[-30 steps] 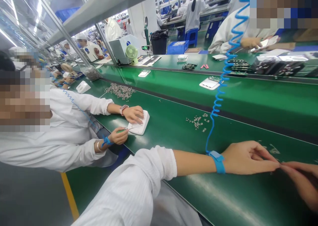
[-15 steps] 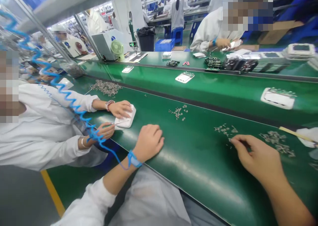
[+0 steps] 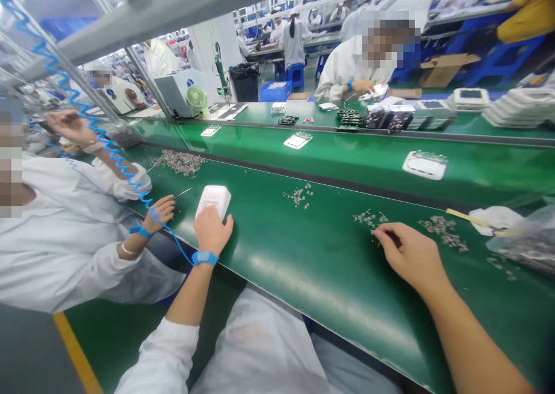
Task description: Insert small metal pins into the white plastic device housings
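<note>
My left hand (image 3: 211,229) reaches left and grips the near end of a white plastic housing (image 3: 213,198) that lies flat on the green bench (image 3: 303,255). A blue wrist strap (image 3: 204,257) with a coiled blue cord (image 3: 93,129) sits on that wrist. On the right, my right hand (image 3: 410,255) lies on the bench with its fingers curled, fingertips touching the mat beside a small scatter of grey metal parts (image 3: 368,217). Whether it holds a part is hidden.
A co-worker in white sits at my left, one hand (image 3: 160,212) by the housing, the other raised. More grey part piles (image 3: 177,162) (image 3: 442,229) and a plastic bag (image 3: 524,241) lie on the bench. White housings (image 3: 425,164) (image 3: 297,140) ride the belt beyond.
My left hand has moved left and forward onto the white housing. The co-worker's hands have come off the housing, one lifted up. My right hand stays by the small parts.
</note>
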Action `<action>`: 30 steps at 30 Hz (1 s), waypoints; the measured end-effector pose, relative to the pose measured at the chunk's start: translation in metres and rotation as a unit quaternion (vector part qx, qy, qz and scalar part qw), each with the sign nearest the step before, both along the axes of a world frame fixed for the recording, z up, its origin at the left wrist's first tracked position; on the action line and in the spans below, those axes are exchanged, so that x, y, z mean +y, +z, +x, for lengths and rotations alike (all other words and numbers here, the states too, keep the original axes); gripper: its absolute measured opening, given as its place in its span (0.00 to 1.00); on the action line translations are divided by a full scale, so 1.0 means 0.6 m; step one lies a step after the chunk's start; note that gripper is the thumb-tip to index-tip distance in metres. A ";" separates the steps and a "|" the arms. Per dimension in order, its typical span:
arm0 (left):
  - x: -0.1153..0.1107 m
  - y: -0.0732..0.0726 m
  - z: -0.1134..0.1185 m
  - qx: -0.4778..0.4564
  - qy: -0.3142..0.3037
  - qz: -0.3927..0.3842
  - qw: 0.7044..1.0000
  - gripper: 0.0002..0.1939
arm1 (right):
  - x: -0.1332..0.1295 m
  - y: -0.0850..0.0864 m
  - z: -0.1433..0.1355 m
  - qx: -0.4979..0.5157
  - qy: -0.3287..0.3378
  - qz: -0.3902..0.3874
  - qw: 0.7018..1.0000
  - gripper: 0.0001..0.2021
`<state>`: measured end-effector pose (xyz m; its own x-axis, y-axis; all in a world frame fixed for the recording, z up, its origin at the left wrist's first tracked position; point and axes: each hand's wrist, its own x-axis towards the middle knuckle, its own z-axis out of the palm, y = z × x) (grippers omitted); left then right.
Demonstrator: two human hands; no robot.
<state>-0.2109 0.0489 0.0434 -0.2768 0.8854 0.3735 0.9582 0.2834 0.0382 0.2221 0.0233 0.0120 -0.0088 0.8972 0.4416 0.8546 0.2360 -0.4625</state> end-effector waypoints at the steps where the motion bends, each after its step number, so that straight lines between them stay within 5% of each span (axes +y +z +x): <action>1: -0.003 -0.003 0.002 -0.004 -0.001 -0.002 1.000 0.22 | 0.000 0.000 0.000 0.001 0.002 0.000 1.000 0.10; 7: -0.115 -0.022 0.102 -0.013 -0.172 0.004 0.985 0.24 | 0.000 0.008 -0.007 -0.001 0.019 0.003 1.000 0.09; 12: -0.240 -0.022 0.240 -0.022 -0.354 -0.021 0.935 0.26 | -0.029 0.035 -0.042 0.023 0.023 0.010 0.999 0.07; 15: -0.286 -0.022 0.290 -0.040 -0.457 -0.010 0.889 0.26 | -0.079 0.038 -0.063 0.027 0.019 0.014 0.999 0.06; 23: -0.298 -0.048 0.296 -0.031 -0.598 0.020 0.800 0.21 | -0.256 0.023 -0.048 0.119 -0.029 -0.031 0.992 0.11; 30: -0.292 -0.050 0.297 -0.041 -0.588 0.036 0.807 0.18 | -0.267 0.038 -0.088 0.190 -0.060 -0.073 0.977 0.07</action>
<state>-0.0329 -0.1265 0.0137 0.7127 0.5306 0.4589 0.5562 -0.8260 0.0912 0.1696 -0.1368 0.0350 0.2389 0.9357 0.2594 0.6324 0.0528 -0.7729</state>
